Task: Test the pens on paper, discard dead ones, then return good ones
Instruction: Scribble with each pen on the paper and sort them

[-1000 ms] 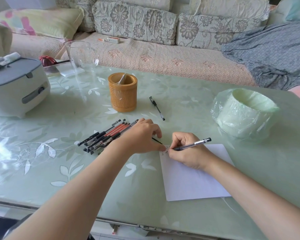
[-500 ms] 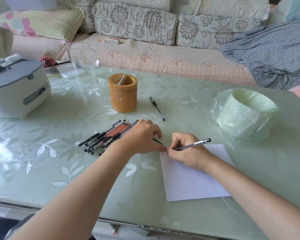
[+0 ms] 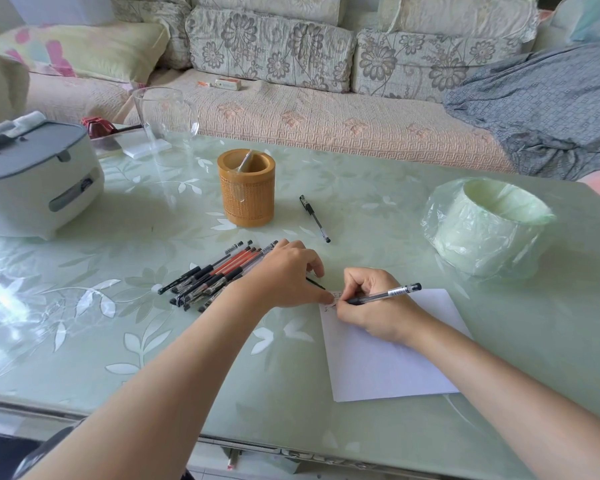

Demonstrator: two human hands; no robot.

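Observation:
A white sheet of paper (image 3: 388, 368) lies on the green table. My right hand (image 3: 371, 306) is shut on a clear-barrelled black pen (image 3: 392, 293), its tip on the sheet's top left corner beside small marks. My left hand (image 3: 284, 275) rests curled on the table with a fingertip pressing that corner; a thin black piece pokes out from under it. Several black and red pens (image 3: 208, 278) lie in a pile left of that hand. One black pen (image 3: 315, 218) lies alone beyond them, next to the brown pen holder (image 3: 246, 187). A small bin lined with a green bag (image 3: 489, 226) stands at the right.
A white and grey appliance (image 3: 32, 178) sits at the table's left and a clear glass jug (image 3: 165, 123) at the back left. A sofa (image 3: 291, 109) with cushions and a grey cloth (image 3: 541, 109) runs behind the table. The table's front edge (image 3: 291, 448) is near me.
The pen tip has shifted slightly on the paper's corner. Both hands stay where they were.

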